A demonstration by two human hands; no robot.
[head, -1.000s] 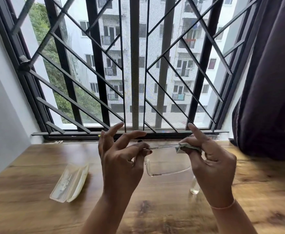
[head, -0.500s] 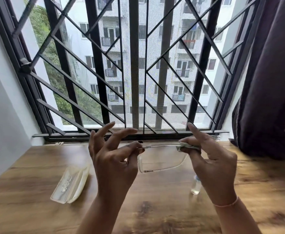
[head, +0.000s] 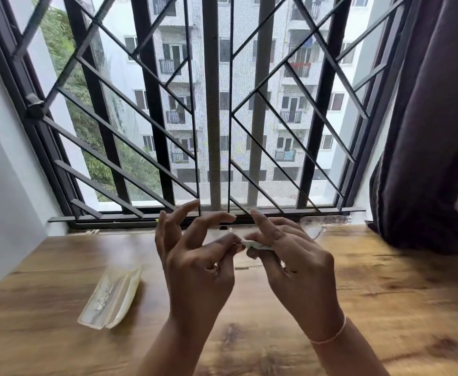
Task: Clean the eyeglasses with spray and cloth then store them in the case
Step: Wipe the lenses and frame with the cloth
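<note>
Wooden table (head: 385,294), eyeglasses (head: 314,229) blurred, mostly hidden

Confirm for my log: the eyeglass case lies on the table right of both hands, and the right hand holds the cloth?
No: the head view shows the eyeglass case on the table left of both hands, beyond the left hand. The right hand does hold the cloth.

A home: wooden table (head: 59,267) at a grilled window (head: 217,104), dark curtain (head: 434,118), apartment blocks (head: 290,104) outside.
</note>
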